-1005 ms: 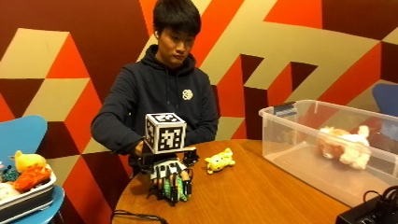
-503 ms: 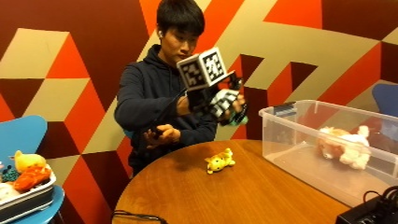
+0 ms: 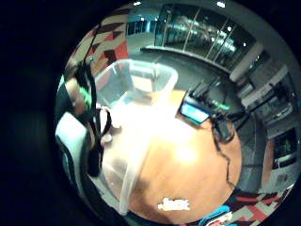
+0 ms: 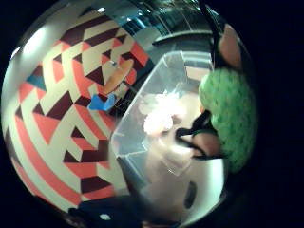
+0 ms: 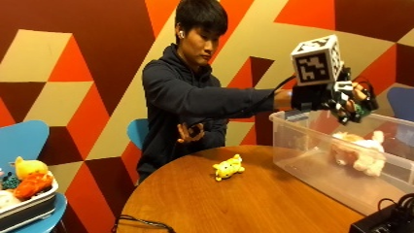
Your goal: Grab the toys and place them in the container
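In the outside view my gloved right hand (image 5: pixel 333 99) is stretched out above the clear plastic container (image 5: pixel 304 160) at the table's right side. It grips a green toy (image 5: pixel 359 109), which fills one side of the thumb side palm view as the green toy (image 4: pixel 230 118). A white and orange plush (image 5: pixel 357 153) lies inside the container; from above it shows as the plush (image 4: pixel 159 114) within the container's walls (image 4: pixel 126 137). A yellow toy (image 5: pixel 228 168) lies on the round wooden table (image 5: pixel 259 204), left of the container.
A tray (image 5: pixel 29 208) with several toys sits on a blue chair at the far left. A black device (image 5: pixel 388 221) sits at the table's front right and a cable (image 5: pixel 139 221) at its front edge. The bare left hand (image 5: pixel 191 132) hangs near the person's chest.
The gloved hand rose from the table with the green toy and swung right, from beside the yellow toy to above the container.
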`<move>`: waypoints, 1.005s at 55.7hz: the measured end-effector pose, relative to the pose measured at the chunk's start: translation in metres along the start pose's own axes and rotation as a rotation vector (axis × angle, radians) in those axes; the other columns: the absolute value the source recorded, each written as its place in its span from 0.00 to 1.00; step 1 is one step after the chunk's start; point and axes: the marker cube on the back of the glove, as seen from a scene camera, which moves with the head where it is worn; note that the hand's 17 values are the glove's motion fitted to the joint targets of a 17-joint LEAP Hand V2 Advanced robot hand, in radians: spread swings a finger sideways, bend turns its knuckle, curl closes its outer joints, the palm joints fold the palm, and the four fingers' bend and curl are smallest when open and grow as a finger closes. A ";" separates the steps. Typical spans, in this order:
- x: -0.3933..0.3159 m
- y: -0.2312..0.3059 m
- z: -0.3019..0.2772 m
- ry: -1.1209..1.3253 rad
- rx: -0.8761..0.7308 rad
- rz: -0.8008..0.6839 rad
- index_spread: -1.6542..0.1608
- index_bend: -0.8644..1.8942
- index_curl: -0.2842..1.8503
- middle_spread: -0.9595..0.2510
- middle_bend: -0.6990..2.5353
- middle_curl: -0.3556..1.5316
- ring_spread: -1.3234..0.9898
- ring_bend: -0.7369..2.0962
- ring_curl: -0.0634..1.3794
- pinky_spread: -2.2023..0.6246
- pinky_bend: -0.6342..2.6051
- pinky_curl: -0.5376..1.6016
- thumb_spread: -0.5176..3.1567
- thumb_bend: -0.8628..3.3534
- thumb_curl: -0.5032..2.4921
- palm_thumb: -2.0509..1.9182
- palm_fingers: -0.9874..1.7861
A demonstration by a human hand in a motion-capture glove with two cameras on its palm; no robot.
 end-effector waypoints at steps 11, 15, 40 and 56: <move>0.004 0.018 0.022 -0.150 -0.096 0.072 0.76 0.40 0.37 0.76 0.27 0.50 0.50 0.52 0.37 0.72 0.57 0.49 0.46 0.21 0.42 0.57 0.23; 0.014 0.033 0.008 -0.147 -0.095 0.046 0.76 0.38 0.36 0.78 0.26 0.47 0.53 0.46 0.31 0.74 0.54 0.46 0.48 0.21 0.39 0.57 0.26; 0.101 0.240 -0.012 0.110 -0.374 -0.072 0.77 0.36 0.32 0.80 0.28 0.43 0.57 0.39 0.25 0.79 0.47 0.41 0.53 0.20 0.32 0.55 0.34; 0.134 0.312 0.090 0.267 -0.615 -0.096 0.79 0.34 0.27 0.79 0.30 0.44 0.55 0.51 0.30 0.76 0.50 0.42 0.53 0.21 0.30 0.56 0.44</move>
